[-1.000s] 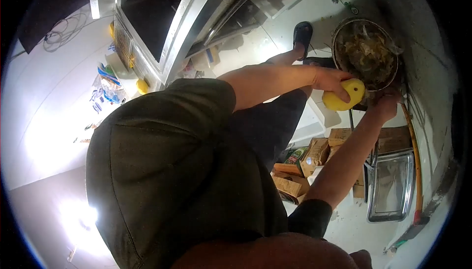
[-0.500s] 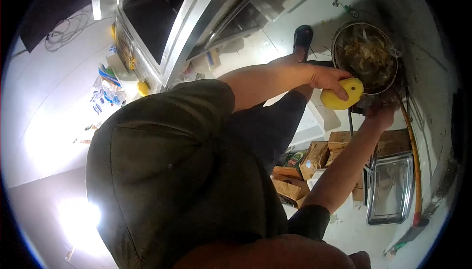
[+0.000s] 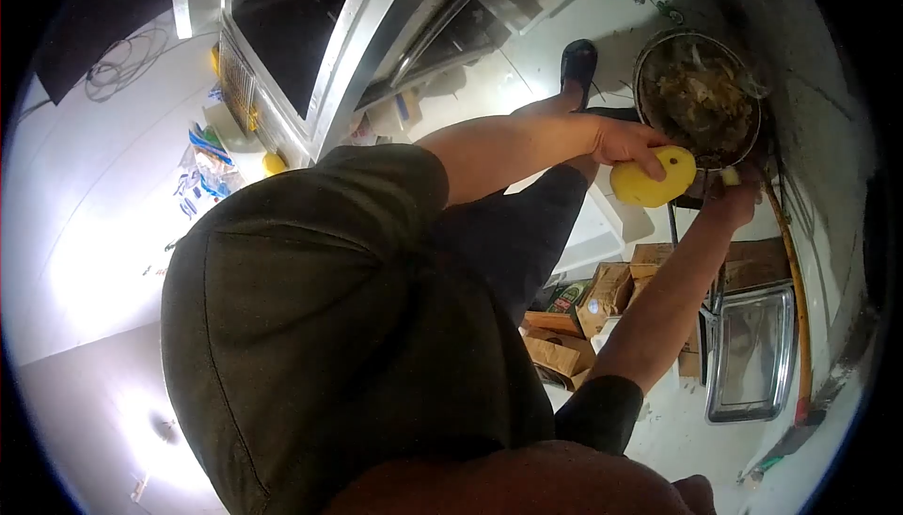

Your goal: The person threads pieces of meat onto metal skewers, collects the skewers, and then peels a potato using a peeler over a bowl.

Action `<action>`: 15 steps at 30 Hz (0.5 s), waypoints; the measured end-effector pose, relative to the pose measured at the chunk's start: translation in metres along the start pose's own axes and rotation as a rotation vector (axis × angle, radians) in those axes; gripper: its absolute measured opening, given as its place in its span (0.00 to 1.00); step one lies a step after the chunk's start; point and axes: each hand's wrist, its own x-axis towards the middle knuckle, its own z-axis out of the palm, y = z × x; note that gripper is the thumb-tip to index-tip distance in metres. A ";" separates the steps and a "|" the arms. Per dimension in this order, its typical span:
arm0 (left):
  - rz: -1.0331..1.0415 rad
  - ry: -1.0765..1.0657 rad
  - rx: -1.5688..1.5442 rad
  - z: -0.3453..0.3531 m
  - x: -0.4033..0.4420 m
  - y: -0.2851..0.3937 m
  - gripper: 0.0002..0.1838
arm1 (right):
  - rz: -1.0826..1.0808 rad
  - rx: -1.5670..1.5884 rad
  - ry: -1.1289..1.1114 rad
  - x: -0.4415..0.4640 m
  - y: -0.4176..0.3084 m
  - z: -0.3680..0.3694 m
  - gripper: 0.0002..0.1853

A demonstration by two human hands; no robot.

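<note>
My left hand (image 3: 628,146) is closed around a large, yellow peeled potato (image 3: 654,179) with a dark spot near its upper end. The thumb lies across its near side. Just beyond and below it, my right hand (image 3: 734,205) is curled with its fingers together. A small pale yellow piece (image 3: 730,176) shows at its fingertips; whatever else the fingers grip is hidden or too dark to make out. Both hands are beside the near rim of a round metal pot (image 3: 641,106). Inside it lie brownish-yellow peelings (image 3: 701,96).
Beneath my right arm are cardboard boxes (image 3: 607,299) and a clear rectangular tray (image 3: 751,355). A long wooden handle (image 3: 792,280) leans along the wall to the right. My foot in a dark shoe (image 3: 578,62) stands on the tiled floor. A metal-framed unit (image 3: 348,35) rises at upper left.
The potato is tilted slightly differently in my left hand. My right hand has moved a little closer to it, and a pale yellow piece now shows at its fingertips.
</note>
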 end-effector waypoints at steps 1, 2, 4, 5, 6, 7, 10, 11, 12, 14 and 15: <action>0.002 0.013 -0.010 0.000 0.003 -0.001 0.34 | -0.017 -0.083 -0.028 0.008 0.010 -0.011 0.20; 0.004 0.034 -0.015 -0.002 0.004 0.000 0.33 | 0.137 0.067 0.013 -0.009 -0.045 0.004 0.21; 0.013 0.072 -0.070 -0.005 0.000 0.004 0.32 | 0.425 0.400 0.175 -0.047 -0.175 0.038 0.22; 0.025 0.086 -0.128 0.003 -0.003 0.007 0.31 | 0.245 0.170 0.107 -0.048 -0.147 0.036 0.22; 0.039 0.100 -0.189 0.008 -0.003 0.006 0.30 | 0.065 -0.061 0.032 -0.048 -0.115 0.031 0.22; 0.037 0.050 -0.225 0.007 -0.002 0.003 0.29 | -0.065 -0.162 0.009 -0.044 -0.091 0.027 0.21; -0.004 -0.011 -0.330 -0.003 -0.005 -0.005 0.28 | -0.160 -0.082 0.077 -0.031 -0.070 0.018 0.19; 0.006 0.026 -0.357 -0.006 -0.003 -0.007 0.28 | -0.047 0.080 0.126 -0.027 -0.070 0.014 0.18; 0.016 0.069 -0.381 -0.009 -0.003 -0.008 0.27 | 0.276 0.378 0.150 -0.041 -0.128 0.020 0.16; 0.027 0.078 -0.404 -0.011 -0.001 -0.011 0.26 | 0.652 0.637 0.195 -0.064 -0.207 0.039 0.16; 0.033 0.042 -0.403 -0.011 0.004 -0.011 0.26 | 0.698 0.600 0.222 -0.072 -0.230 0.048 0.16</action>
